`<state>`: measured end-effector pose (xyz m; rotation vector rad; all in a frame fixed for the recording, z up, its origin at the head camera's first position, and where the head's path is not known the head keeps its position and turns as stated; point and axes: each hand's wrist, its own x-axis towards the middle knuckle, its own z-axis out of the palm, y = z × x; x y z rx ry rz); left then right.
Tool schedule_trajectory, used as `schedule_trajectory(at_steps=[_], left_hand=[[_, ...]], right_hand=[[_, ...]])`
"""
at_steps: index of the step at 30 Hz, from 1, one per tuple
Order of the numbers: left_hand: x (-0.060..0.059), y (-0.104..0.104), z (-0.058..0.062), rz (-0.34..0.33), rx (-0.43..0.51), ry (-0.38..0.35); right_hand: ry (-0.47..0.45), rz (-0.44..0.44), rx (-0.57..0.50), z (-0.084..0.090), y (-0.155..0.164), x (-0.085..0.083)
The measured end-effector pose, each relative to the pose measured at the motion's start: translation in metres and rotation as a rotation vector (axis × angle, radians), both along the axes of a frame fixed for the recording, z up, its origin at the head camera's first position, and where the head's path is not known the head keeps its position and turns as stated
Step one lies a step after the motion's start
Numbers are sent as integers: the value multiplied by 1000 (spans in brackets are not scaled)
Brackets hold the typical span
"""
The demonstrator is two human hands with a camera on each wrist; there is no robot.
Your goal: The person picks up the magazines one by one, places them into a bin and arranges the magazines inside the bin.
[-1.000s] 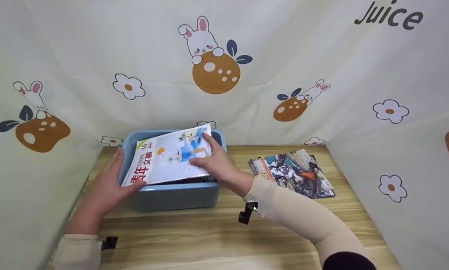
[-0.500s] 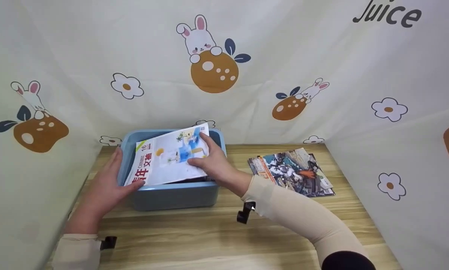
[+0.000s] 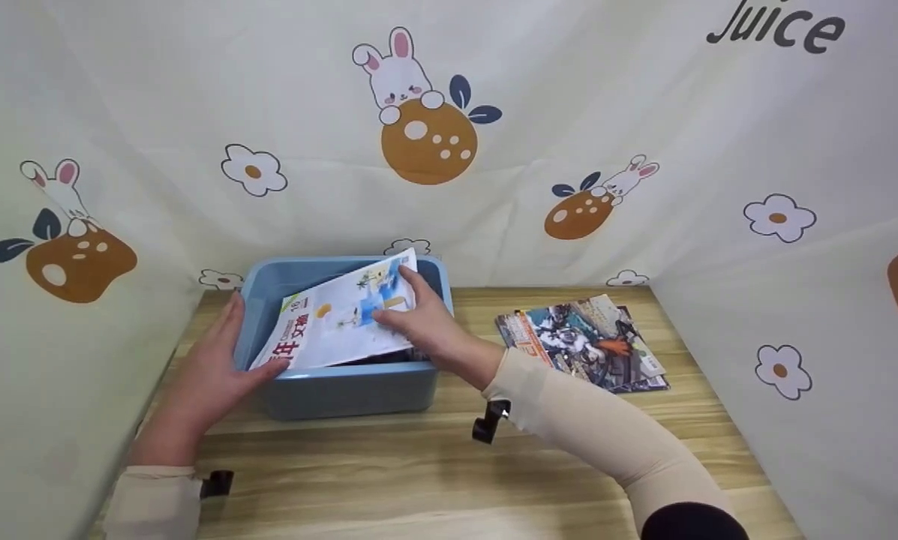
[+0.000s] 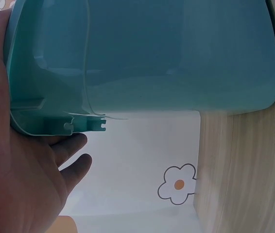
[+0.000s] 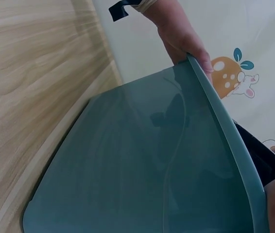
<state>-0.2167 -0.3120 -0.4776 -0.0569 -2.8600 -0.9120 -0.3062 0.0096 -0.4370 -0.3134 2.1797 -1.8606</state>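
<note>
- The white magazine [image 3: 341, 316] lies lower and more tilted than a second ago: its left edge has dipped into the blue bin [image 3: 343, 390], and its right edge is propped near the bin's far right corner.
- The right hand [image 3: 426, 326] has barely moved; its fingers lie fairly straight on top of the cover and the thumb sits at the near edge. Whether the thumb curls under the page cannot be told.
- The left hand [image 3: 212, 371] stays against the bin's left wall, palm flat on the plastic, fingers nearly straight; its thumb touches the magazine's near left corner at the rim.
- The bin stands on a pale wooden table [image 3: 418, 480], towards the back left.
- A second magazine [image 3: 584, 345] with a dark, busy cover lies flat on the table, to the right of the bin and apart from it, unchanged.
- A cream curtain [image 3: 606, 112] printed with rabbits, flowers and orange fruit closes in the table on three sides.
</note>
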Motion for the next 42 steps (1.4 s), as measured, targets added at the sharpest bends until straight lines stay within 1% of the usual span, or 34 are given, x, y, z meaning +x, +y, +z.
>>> schedule_trajectory(at_steps=[15, 19, 21, 23, 27, 29, 31, 36, 39, 42], left_hand=[[1, -1, 0, 1, 13, -13], [2, -2, 0, -4, 13, -4], [2, -2, 0, -3, 14, -4], [2, -2, 0, -2, 14, -4], [3, -1, 0, 6, 8, -4], [3, -1, 0, 7, 8, -1], [2, -1, 0, 9, 10, 3], [3, -1, 0, 4, 10, 8], [3, -1, 0, -1, 1, 15], [3, 0, 1, -2, -13, 19]], right_hand=[[-4, 63, -63, -1, 1, 1], [23, 108, -68, -1, 1, 1], [54, 114, -54, -1, 0, 1], [106, 88, -19, -2, -1, 1], [272, -32, 42, -3, 0, 3], [339, -81, 40, -4, 2, 4], [362, -94, -22, -3, 4, 5], [358, -104, -161, -1, 23, 4], [376, -154, -173, -2, 45, -1], [405, -214, -144, -8, 77, -12]])
